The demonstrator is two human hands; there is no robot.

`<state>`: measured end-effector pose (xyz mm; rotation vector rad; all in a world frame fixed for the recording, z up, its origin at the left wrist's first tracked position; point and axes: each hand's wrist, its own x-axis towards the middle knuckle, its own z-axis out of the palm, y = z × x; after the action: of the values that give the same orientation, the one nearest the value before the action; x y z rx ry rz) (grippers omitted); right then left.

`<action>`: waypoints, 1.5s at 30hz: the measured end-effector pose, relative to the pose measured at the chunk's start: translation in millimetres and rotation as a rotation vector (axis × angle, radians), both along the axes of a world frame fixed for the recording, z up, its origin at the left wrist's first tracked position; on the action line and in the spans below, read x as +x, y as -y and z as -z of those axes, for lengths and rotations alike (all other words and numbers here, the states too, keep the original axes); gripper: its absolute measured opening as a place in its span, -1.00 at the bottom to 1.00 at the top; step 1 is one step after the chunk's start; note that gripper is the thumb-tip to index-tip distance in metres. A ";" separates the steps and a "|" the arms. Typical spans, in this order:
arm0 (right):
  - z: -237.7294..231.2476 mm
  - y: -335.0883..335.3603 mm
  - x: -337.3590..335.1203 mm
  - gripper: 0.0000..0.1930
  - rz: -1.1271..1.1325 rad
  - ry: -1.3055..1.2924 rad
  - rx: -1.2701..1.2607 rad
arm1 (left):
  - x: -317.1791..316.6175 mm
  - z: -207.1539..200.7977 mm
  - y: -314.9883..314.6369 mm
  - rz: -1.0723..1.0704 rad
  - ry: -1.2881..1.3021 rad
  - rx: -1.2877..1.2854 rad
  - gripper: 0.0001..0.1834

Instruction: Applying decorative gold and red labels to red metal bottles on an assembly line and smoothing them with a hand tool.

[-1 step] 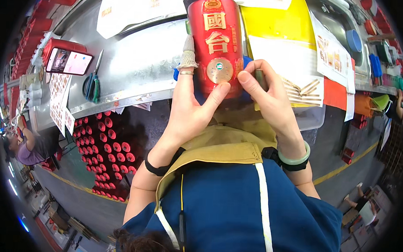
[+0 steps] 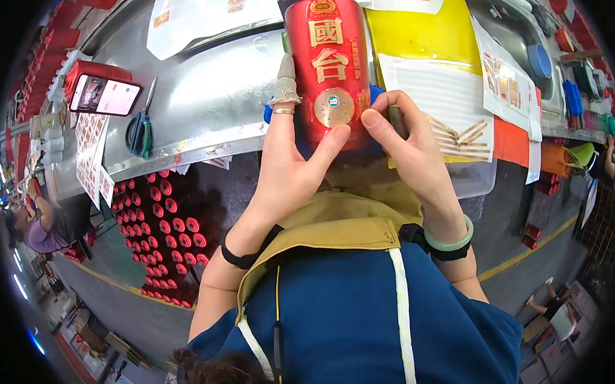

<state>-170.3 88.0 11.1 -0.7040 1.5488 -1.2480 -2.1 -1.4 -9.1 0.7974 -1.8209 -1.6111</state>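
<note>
A red bottle (image 2: 341, 68) with large gold characters and a round gold medallion lies in front of me, its neck pointing away. My left hand (image 2: 297, 147) is closed on its left side, with the thumb across the lower front. A pale cloth cover (image 2: 285, 83) wraps the index finger, above a ring. At the bottle's lower right edge, my right hand (image 2: 408, 134) has thumb and forefinger bent together against it. A small dark olive piece (image 2: 395, 120) shows among those fingers; its kind is unclear. Blue material (image 2: 376, 93) peeks out beneath the bottle.
Left on the metal table (image 2: 188, 113) are scissors (image 2: 139, 132), a phone (image 2: 108, 95) and label sheets (image 2: 90, 140). To the right lie a yellow sheet (image 2: 425, 33) and gold strips (image 2: 468, 135) on white backing. Several red pieces (image 2: 170, 238) stand below. Other people work farther off.
</note>
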 end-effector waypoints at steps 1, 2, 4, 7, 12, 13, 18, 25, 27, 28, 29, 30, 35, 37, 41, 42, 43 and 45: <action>0.5 -1.1 -0.3 -0.71 -0.004 0.012 -0.006 | -0.8 -0.3 -0.1 0.006 0.001 0.000 -0.07; 2.7 -2.1 -1.4 -0.71 0.001 0.014 -0.007 | -1.4 -0.7 0.1 0.012 -0.005 -0.023 -0.06; 8.2 -3.8 -4.8 -0.72 0.030 0.045 -0.019 | -3.4 -1.9 -0.4 0.024 -0.010 -0.048 -0.05; 9.2 -5.9 -6.4 -0.73 0.034 0.047 -0.030 | -5.9 -1.1 -3.2 0.001 0.013 -0.041 -0.05; 7.5 -8.8 -5.5 -0.74 0.036 0.023 -0.030 | -10.2 -2.9 -5.3 -0.062 -0.011 -0.030 -0.05; 5.1 -9.3 -5.3 -0.74 0.032 0.029 -0.030 | -11.0 -3.8 -5.6 -0.073 -0.008 -0.024 -0.05; 1.5 -16.0 -5.0 -0.79 0.021 0.042 -0.004 | -12.1 -3.4 -7.2 -0.090 -0.066 0.074 -0.04; 5.3 -17.9 -1.5 -0.81 0.013 0.088 0.018 | -15.8 -1.3 -9.1 -0.123 0.033 -0.066 -0.03; 4.6 -17.6 -1.3 -0.81 0.019 0.081 0.014 | -16.7 0.5 -8.4 -0.152 -0.017 -0.092 -0.04; 4.5 -17.2 -1.3 -0.80 0.003 0.063 0.017 | -16.8 0.2 -8.3 -0.164 -0.063 -0.035 -0.04; 4.8 -16.9 -1.2 -0.80 -0.013 0.044 0.019 | -17.3 0.4 -7.9 -0.174 -0.109 0.022 -0.03; 6.2 -16.8 -0.3 -0.80 -0.010 0.045 0.019 | -17.4 0.6 -7.2 -0.172 -0.109 0.022 -0.03; 10.1 -15.2 2.8 -0.78 -0.006 -0.002 -0.031 | -19.0 1.3 -5.9 -0.161 -0.037 -0.068 -0.07; 6.3 -13.9 2.7 -0.77 -0.003 -0.003 0.008 | -17.7 3.9 -4.5 -0.169 -0.065 -0.040 -0.07; 16.0 -13.9 7.7 -0.76 0.011 -0.165 -0.041 | -19.5 -1.6 -5.8 -0.165 -0.045 0.006 -0.12; 18.1 -14.2 8.2 -0.75 0.018 -0.129 -0.060 | -19.0 -0.9 -5.1 -0.165 -0.044 0.005 -0.12; 14.5 -13.7 6.8 -0.75 0.018 -0.128 -0.062 | -18.5 0.3 -3.8 -0.165 -0.035 -0.024 -0.14; 2.6 -12.2 2.0 -0.74 0.037 0.071 0.054 | -18.5 -1.4 -3.4 -0.166 -0.029 -0.054 -0.17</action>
<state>-168.3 100.2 8.4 -0.5932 1.5377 -1.2407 -20.6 2.1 -7.8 0.8717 -1.7223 -1.4558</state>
